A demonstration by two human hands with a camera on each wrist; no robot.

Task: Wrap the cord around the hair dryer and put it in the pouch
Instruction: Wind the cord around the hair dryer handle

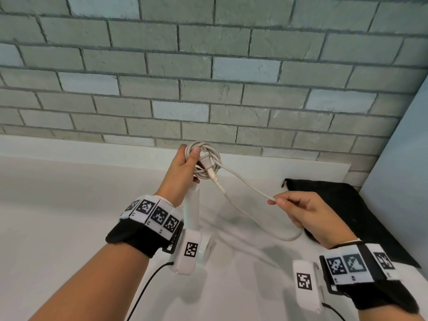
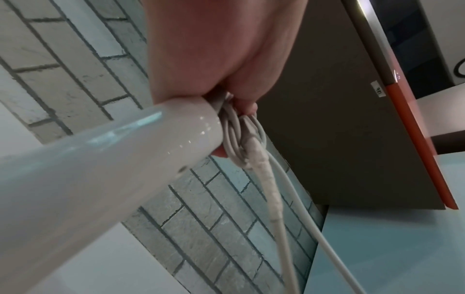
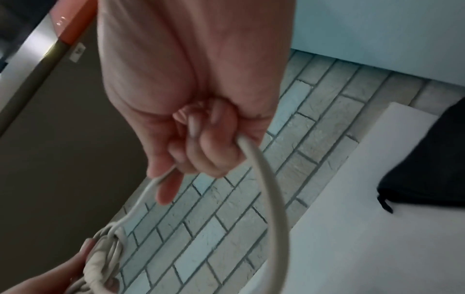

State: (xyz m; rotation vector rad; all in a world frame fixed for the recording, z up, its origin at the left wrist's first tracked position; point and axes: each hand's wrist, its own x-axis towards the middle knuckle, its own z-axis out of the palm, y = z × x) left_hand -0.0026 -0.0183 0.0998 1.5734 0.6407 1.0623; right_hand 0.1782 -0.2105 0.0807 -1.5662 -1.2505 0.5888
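My left hand (image 1: pixel 185 163) is raised in front of the brick wall and grips the end of the white hair dryer handle (image 1: pixel 192 205) together with a bundle of coiled cord (image 1: pixel 208 158). The glossy handle (image 2: pixel 100 169) fills the left wrist view, with the coils (image 2: pixel 236 139) bunched at its tip. The dryer's body hangs below my left wrist, mostly hidden. My right hand (image 1: pixel 298 209) pinches a loose stretch of the cord (image 1: pixel 250 186) between thumb and fingers; the cord (image 3: pixel 266 179) loops round under that hand. A black pouch (image 1: pixel 347 205) lies flat on the white surface at the right.
A grey-green brick wall (image 1: pixel 208 77) stands close behind the white counter (image 1: pixel 69 205). A pale blue panel (image 1: pixel 403 147) bounds the right side. A thin black cable (image 1: pixel 148 286) runs from my left wrist device.
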